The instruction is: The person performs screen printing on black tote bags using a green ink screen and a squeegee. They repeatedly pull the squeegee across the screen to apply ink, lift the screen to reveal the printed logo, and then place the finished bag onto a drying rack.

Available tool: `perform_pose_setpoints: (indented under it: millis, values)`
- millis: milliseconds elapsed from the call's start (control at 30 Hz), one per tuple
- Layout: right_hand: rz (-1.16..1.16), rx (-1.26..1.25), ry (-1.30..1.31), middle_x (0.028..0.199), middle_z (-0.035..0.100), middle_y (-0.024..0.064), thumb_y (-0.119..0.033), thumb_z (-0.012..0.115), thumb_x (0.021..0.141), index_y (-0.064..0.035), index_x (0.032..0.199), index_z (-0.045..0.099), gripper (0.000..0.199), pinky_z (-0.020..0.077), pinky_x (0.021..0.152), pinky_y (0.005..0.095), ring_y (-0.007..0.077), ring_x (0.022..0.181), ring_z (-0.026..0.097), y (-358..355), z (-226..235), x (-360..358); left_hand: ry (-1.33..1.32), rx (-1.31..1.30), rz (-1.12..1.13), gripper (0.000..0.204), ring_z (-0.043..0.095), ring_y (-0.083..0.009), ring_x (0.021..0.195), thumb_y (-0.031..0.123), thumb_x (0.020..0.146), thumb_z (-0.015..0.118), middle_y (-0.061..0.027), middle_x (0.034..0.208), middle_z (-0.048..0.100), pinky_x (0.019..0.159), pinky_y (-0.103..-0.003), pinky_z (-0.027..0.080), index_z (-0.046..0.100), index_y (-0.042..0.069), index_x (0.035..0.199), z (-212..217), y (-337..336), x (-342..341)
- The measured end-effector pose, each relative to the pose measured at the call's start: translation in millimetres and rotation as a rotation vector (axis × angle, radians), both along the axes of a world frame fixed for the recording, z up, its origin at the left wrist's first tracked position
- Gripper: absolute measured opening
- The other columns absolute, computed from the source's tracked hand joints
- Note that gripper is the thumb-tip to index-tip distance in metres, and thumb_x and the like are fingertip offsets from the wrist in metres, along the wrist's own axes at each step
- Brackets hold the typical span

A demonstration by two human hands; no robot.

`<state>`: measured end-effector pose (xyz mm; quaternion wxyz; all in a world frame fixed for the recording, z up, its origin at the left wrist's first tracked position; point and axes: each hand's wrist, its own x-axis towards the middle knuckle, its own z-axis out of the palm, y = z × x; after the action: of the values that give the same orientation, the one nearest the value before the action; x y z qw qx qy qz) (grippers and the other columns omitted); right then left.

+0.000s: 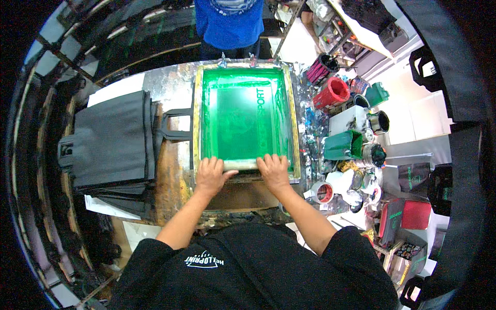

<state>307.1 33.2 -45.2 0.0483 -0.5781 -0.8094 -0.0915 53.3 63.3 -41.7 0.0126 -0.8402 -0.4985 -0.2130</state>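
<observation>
Grips pale bar [241,165] w/ L hand [210,176] & R hand [274,171], curled over it — faces green screen [235,121], w/ black bags [114,139] L, paint pots [341,145] R, person [230,23] opp.

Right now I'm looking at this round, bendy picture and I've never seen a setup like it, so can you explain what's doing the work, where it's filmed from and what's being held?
There is no robot here, just a person's two bare hands. The single picture comes from a wide camera worn on that person's head, looking down; its fisheye lens bends straight edges.

The left hand and right hand grip a pale bar at the near end of a framed green screen. The screen lies on a stained table, with a stack of dark bags to its left and stained containers, including a red tub, to its right. Someone in a blue shirt is across the table.
</observation>
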Motion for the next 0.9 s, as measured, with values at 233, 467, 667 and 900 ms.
perform_pose_setpoints:
  millis: [233, 467, 667, 900]
  values:
    - [-0.002, 0.012, 0.023, 0.098, 0.059, 0.0039, -0.023, 0.074, 0.082, -0.0197, 0.113, 0.066, 0.032, 0.0409, 0.081, 0.0459, 0.0254, 0.095, 0.059, 5.7, 10.0, 2.4, -0.065, -0.066, 0.016, 0.052, 0.056, -0.0324, 0.086, 0.055, 0.088, 0.077, -0.0108, 0.088, 0.058, 0.077, -0.046, 0.048, 0.061, 0.006, 0.085, 12.9, 0.7, 3.7]
    - [-0.059, -0.085, 0.114, 0.111, 0.061, 0.0074, -0.028, 0.082, 0.079, -0.0144, 0.127, 0.064, 0.053, 0.0389, 0.098, 0.0501, 0.0270, 0.109, 0.058, -32.4, 12.1, -4.0, -0.151, -0.191, 0.051, 0.098, 0.050, -0.0404, 0.131, 0.058, 0.077, 0.088, -0.0212, 0.139, 0.053, 0.109, -0.052, 0.042, 0.049, 0.003, 0.148, -12.5, -46.4, -46.7]
    - [-0.028, -0.120, 0.193, 0.115, 0.061, 0.0097, -0.027, 0.077, 0.086, -0.0166, 0.132, 0.064, 0.049, 0.0371, 0.104, 0.0557, 0.0290, 0.114, 0.058, -35.2, 19.5, -3.9, -0.014, -0.357, 0.386, 0.109, 0.048, -0.0396, 0.132, 0.053, 0.064, 0.098, -0.0187, 0.136, 0.054, 0.112, -0.054, 0.037, 0.051, 0.003, 0.149, -56.3, -51.3, -87.7]
    - [-0.009, -0.087, 0.243, 0.119, 0.062, 0.0092, -0.025, 0.075, 0.087, -0.0229, 0.133, 0.066, 0.046, 0.0347, 0.105, 0.0593, 0.0291, 0.117, 0.056, -21.9, 25.0, -1.1, -0.033, -0.390, 0.385, 0.096, 0.054, -0.0339, 0.121, 0.044, 0.055, 0.102, -0.0125, 0.123, 0.060, 0.106, -0.052, 0.038, 0.067, 0.012, 0.137, -50.6, -41.1, -87.5]
